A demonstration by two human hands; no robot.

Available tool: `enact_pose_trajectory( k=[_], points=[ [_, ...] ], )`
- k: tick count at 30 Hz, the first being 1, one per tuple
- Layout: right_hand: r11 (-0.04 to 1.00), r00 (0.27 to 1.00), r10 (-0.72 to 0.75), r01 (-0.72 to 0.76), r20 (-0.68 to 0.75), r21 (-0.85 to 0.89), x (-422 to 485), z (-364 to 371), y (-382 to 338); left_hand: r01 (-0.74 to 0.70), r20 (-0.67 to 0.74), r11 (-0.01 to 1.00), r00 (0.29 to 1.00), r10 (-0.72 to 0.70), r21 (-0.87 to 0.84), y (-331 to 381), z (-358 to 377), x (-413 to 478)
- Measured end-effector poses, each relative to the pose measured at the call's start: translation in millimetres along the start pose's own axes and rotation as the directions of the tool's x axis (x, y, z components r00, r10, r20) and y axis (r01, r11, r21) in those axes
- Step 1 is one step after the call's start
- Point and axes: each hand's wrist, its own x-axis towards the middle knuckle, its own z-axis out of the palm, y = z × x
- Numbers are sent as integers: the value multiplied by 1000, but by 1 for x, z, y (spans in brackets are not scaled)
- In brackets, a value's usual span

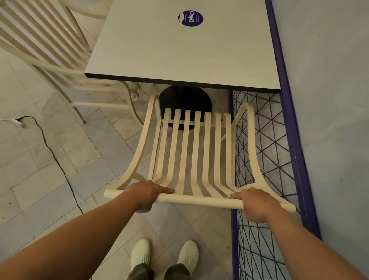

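A cream slatted chair (196,154) stands in front of me, its seat partly under a pale square table (187,55). My left hand (148,194) grips the top rail of the chair's back near its left end. My right hand (255,204) grips the same rail near its right end. On both hands the fingers curl over the rail and the thumbs are hidden beneath it. The table's black round base (185,100) shows beyond the seat slats.
A second cream slatted chair (42,33) stands at the table's left side. A purple wire fence (271,194) runs close along the right, against a grey wall. A black cable (52,155) crosses the tiled floor at left. A round purple sticker (190,18) lies on the tabletop.
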Motion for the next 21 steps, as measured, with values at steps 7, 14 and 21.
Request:
enact_pose_trajectory(
  k=[7,14,21],
  points=[
    [1000,1000,1,-1,-8,5,1,-1,1,6,5,1000,1000,-6,-14,1,0,2],
    [1000,1000,-3,3,-11,-9,5,-5,3,-5,3,1000,1000,5,-29,0,-6,3],
    [1000,1000,-8,8,-15,-1,20,-19,11,-32,-16,999,999,31,-15,-5,-18,20]
  ],
)
